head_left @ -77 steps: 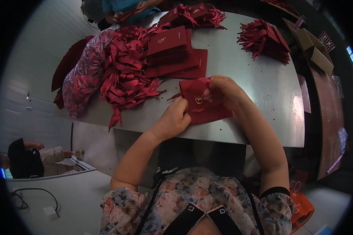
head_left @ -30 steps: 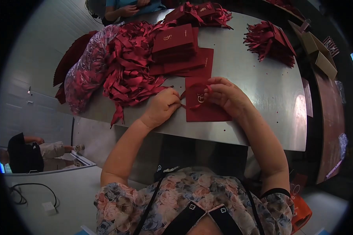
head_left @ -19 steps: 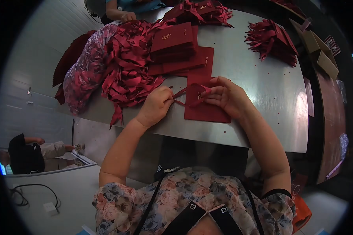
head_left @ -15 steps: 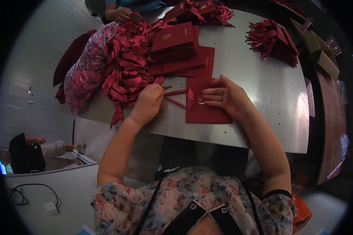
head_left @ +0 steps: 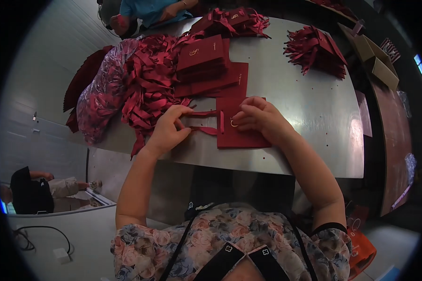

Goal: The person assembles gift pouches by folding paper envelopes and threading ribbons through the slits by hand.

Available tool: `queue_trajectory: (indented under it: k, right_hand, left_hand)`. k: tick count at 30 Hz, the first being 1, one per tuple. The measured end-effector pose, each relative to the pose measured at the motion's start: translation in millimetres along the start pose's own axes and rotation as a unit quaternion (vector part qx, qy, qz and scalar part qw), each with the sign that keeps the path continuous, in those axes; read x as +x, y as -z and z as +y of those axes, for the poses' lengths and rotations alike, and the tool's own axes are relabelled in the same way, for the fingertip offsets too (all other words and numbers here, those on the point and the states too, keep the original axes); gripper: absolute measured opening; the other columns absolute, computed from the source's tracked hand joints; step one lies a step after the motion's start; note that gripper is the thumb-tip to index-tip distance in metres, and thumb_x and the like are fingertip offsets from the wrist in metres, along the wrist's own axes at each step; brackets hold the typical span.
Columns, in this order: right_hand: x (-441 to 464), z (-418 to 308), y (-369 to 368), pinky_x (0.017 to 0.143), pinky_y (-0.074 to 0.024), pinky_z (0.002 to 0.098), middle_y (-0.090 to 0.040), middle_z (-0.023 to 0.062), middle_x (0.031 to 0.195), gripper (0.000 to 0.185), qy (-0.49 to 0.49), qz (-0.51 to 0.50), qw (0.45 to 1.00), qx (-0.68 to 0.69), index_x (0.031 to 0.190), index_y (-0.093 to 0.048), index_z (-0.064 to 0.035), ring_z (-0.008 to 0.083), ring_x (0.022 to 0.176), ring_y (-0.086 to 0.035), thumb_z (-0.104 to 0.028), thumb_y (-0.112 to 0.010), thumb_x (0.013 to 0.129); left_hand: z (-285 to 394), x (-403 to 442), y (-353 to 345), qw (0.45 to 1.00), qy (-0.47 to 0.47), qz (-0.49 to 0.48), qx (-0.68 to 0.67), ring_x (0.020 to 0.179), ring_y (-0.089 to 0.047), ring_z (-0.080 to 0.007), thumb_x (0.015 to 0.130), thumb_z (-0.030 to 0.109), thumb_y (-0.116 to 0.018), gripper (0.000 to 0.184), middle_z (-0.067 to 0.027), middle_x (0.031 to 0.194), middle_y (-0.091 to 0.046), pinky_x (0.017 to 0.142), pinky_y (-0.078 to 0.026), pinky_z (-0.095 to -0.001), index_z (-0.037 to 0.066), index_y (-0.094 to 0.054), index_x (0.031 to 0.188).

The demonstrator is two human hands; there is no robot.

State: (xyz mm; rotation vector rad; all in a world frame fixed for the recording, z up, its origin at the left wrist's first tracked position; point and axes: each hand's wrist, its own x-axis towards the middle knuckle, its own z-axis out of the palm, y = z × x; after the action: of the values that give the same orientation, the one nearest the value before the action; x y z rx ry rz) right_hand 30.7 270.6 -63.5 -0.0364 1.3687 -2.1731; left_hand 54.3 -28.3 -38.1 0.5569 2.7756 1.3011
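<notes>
A dark red paper bag [head_left: 248,136] with a gold logo lies flat on the metal table before me. A red ribbon [head_left: 222,122] crosses its top edge, and its two ends stretch left. My left hand [head_left: 168,130] is closed on these ribbon ends, thumb and forefinger a little apart. My right hand [head_left: 266,121] rests over the bag, its fingers loosely bent and the tips near the logo, partly covering it. Just beyond, a stack of red bags [head_left: 201,56] lies beside a heap of loose red ribbons [head_left: 150,89].
A clear plastic sack of ribbons [head_left: 98,103] lies at the left table edge. More ribboned bags [head_left: 321,49] lie at the far right, another pile [head_left: 232,21] at the back. A co-worker in a blue shirt [head_left: 152,10] is across the table. A cardboard box [head_left: 375,61] stands right.
My left hand has turned and opened its thumb from the forefinger, spreading the ribbon ends apart. The ribbon now lies straighter along the bag's edge. My right fingers have bent more.
</notes>
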Motion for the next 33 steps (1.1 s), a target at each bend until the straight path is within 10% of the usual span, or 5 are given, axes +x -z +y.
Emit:
queue_trajectory:
  k: [11,13,25,27,33]
  right_hand:
    - [-24,5,-8,0.096,-0.0495,0.032,-0.065,0.0077,0.111,0.04,0.144,-0.056,0.93,-0.333,0.113,-0.057,-0.002,0.0193,0.106,-0.062,-0.009,-0.076,0.079]
    - [-42,2,-16,0.101,-0.0467,0.0374,-0.064,0.0088,0.114,0.048,0.277,-0.024,0.768,-0.576,0.119,-0.058,-0.0063,0.0264,0.113,-0.058,-0.01,-0.077,0.074]
    - [-65,-57,-25,0.093,-0.0434,0.0399,-0.066,0.0079,0.094,0.014,0.414,0.131,0.565,-0.702,0.097,-0.064,-0.007,0.0277,0.089,-0.062,-0.009,-0.066,0.083]
    - [-67,-73,-33,0.087,-0.0435,0.0389,-0.065,0.0074,0.089,0.012,0.38,0.158,0.569,-0.712,0.095,-0.065,-0.0068,0.028,0.085,-0.061,-0.009,-0.066,0.084]
    - [-20,-44,9,0.085,-0.0439,0.0381,-0.063,0.0088,0.094,0.018,0.306,0.168,0.605,-0.715,0.102,-0.066,-0.0091,0.0306,0.087,-0.06,-0.015,-0.066,0.086]
  left_hand:
    - [14,18,-36,0.899,-0.252,-0.182,0.307,0.136,-0.04,-0.0281,0.086,0.031,-0.065,0.058,-0.0113,0.146,-0.045,0.113,-0.028,-0.048,0.009,-0.049,0.137]
    - [15,11,-41,0.889,-0.265,-0.156,0.339,0.136,-0.041,-0.0279,0.088,0.031,-0.063,0.056,-0.0109,0.145,-0.046,0.113,-0.028,-0.0483,0.008,-0.05,0.137]
    - [54,32,-51,0.96,-0.278,0.021,0.019,0.101,-0.059,-0.0211,0.091,0.022,-0.063,0.027,-0.0083,0.102,-0.066,0.09,-0.044,-0.0375,0.007,-0.065,0.114]
    - [69,26,-55,0.969,-0.009,-0.098,-0.226,0.077,-0.059,-0.0128,0.092,0.017,-0.062,0.02,-0.0055,0.082,-0.064,0.069,-0.047,-0.0291,0.002,-0.065,0.105]
    - [46,34,-104,0.985,0.038,0.007,-0.17,0.065,-0.06,-0.0216,0.087,0.009,-0.061,0.011,-0.0075,0.068,-0.061,0.062,-0.048,-0.0352,-0.002,-0.06,0.091]
